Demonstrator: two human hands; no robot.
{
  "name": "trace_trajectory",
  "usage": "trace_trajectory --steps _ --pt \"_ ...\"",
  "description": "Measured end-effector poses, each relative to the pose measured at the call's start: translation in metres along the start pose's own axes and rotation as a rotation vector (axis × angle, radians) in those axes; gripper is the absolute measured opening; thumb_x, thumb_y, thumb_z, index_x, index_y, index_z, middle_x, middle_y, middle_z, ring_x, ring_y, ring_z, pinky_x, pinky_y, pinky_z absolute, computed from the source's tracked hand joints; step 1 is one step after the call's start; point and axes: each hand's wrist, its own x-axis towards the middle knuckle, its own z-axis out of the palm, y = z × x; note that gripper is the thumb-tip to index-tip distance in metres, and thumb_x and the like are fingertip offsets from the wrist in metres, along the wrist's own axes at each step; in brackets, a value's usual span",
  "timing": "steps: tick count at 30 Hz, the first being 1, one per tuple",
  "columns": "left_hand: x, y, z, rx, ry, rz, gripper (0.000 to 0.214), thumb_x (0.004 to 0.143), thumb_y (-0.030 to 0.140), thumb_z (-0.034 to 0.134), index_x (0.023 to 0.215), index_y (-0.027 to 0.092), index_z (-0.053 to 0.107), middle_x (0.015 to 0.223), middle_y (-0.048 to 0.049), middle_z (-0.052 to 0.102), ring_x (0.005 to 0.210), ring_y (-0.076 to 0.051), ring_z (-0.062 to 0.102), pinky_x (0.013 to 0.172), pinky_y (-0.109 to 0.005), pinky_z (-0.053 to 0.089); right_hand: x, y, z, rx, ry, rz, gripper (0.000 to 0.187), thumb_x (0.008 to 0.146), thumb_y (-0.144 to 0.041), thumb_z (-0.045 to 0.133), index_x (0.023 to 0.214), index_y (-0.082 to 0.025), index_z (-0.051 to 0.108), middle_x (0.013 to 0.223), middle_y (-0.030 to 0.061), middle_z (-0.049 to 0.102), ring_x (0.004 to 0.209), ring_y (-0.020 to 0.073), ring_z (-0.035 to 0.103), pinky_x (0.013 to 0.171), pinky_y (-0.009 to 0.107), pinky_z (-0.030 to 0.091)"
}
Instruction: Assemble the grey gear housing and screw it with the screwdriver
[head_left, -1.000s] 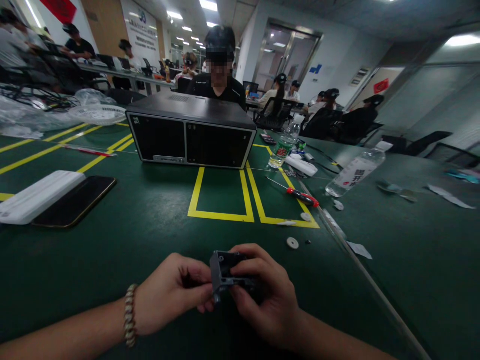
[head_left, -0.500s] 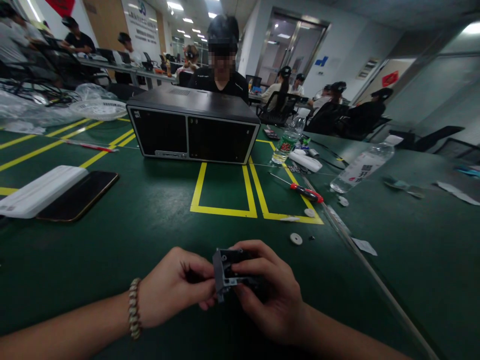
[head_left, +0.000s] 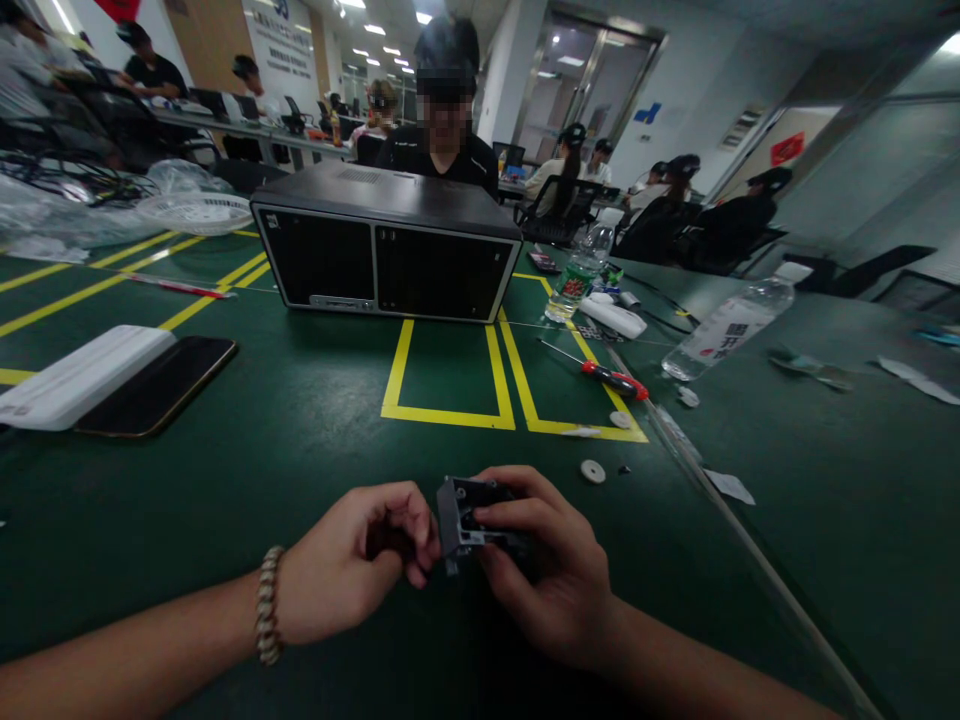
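Note:
My right hand (head_left: pixel 551 570) grips a small dark grey plastic housing (head_left: pixel 452 520), with its fingers wrapped over the top and its thumb underneath. The housing is open on one side, showing dark inner parts and a pale strip near the lower edge. Just left of it is my left hand (head_left: pixel 360 560), with a beaded bracelet (head_left: pixel 268 605) on the wrist. Its fingers are loosely curled, the thumb is apart from them, and I see nothing held in it. The fingertips are close beside the housing's left face; whether they touch it I cannot tell.
A black computer case (head_left: pixel 386 250) lies across the table, with a person behind it. Rightward are a red-and-black screwdriver (head_left: pixel 615 380), two water bottles (head_left: pixel 731 325) and a white disc (head_left: pixel 592 471). A phone (head_left: pixel 157 385) lies leftward beside a white box (head_left: pixel 90 375).
My left hand has let go of the housing's left side, its thumb drawing back from the fingers. My right hand has raised the housing slightly and shifted it to the right.

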Motion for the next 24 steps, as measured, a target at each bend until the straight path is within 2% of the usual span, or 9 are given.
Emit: trace_trajectory --steps 3,8,14,17,24 --pt "-0.002 -0.006 -0.004 0.053 0.0 0.046 0.023 0.058 0.004 0.047 0.073 0.02 0.05 0.074 0.0014 0.062 0.07 -0.014 0.065 0.065 -0.025 0.052 0.001 0.001 0.0 -0.009 0.013 0.007 0.033 0.086 -0.008 0.069 0.115 -0.023 0.07 0.12 0.0118 0.07 0.107 0.0258 0.074 0.086 0.04 0.064" --pt "-0.004 -0.01 -0.003 0.265 -0.035 0.091 0.02 0.057 0.005 0.044 0.062 0.023 0.037 0.065 0.0001 0.06 0.067 -0.015 0.063 0.063 -0.024 0.048 -0.001 0.0 0.0 -0.005 -0.014 -0.014 0.035 0.085 -0.007 0.069 0.116 -0.024 0.069 0.121 0.0122 0.07 0.107 0.0262 0.074 0.086 0.041 0.064" --pt "-0.01 -0.011 0.0 0.389 -0.106 0.01 0.02 0.058 0.002 0.042 0.054 0.02 0.048 0.041 0.0067 0.05 0.037 -0.008 0.049 0.042 -0.016 0.033 -0.002 0.001 0.0 -0.004 -0.021 -0.037 0.036 0.084 -0.009 0.071 0.117 -0.025 0.069 0.122 0.0121 0.07 0.107 0.0268 0.073 0.085 0.042 0.064" --pt "-0.011 -0.011 0.0 0.449 -0.085 0.001 0.021 0.058 0.0 0.044 0.051 0.019 0.051 0.039 0.007 0.049 0.037 -0.008 0.051 0.042 -0.015 0.033 -0.002 0.0 0.0 -0.009 -0.026 -0.029 0.037 0.085 -0.008 0.071 0.117 -0.025 0.069 0.122 0.0117 0.07 0.106 0.0272 0.074 0.085 0.043 0.065" --pt "-0.014 -0.01 0.002 0.513 -0.019 0.01 0.022 0.055 -0.002 0.049 0.049 0.019 0.046 0.043 0.007 0.048 0.04 -0.008 0.048 0.043 -0.016 0.028 -0.001 0.0 0.0 -0.013 -0.03 -0.048 0.038 0.084 -0.008 0.071 0.118 -0.025 0.069 0.122 0.0114 0.07 0.106 0.0273 0.074 0.085 0.042 0.065"
